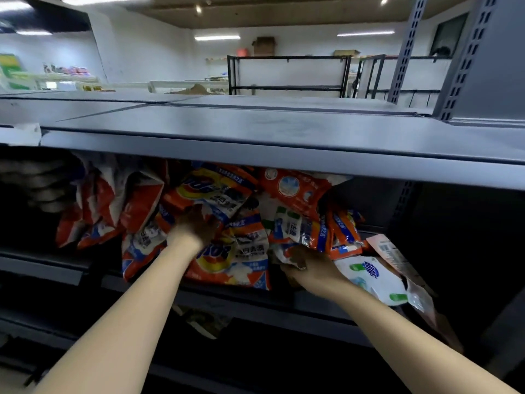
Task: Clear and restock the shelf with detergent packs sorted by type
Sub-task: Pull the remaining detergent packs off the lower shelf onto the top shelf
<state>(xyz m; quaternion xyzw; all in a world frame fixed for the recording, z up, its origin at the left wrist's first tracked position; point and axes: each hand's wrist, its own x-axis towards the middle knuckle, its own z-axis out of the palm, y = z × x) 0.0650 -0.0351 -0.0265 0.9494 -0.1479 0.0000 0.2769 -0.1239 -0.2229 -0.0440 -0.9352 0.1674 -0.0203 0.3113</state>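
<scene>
Both your hands are inside the shelf (255, 301), under the grey top board (255, 143), in among a jumbled heap of packs (227, 223). Your left hand (196, 227) lies on the orange packs in the middle of the heap — the fingers reach in between them and are in shadow, so I cannot tell whether they grip one or only press on it. Your right hand (309, 267) is further right, near the shelf's front edge, with its fingers curled round the lower edge of an orange-and-white pack (295, 231). The two hands are well apart. Just right of your right hand a white pack (372, 280) with blue print lies flat and overhangs the front edge — behind it a pink pack (389, 248) leans tilted. More red-and-white packs (113, 206) stand crumpled at the left end of the heap
</scene>
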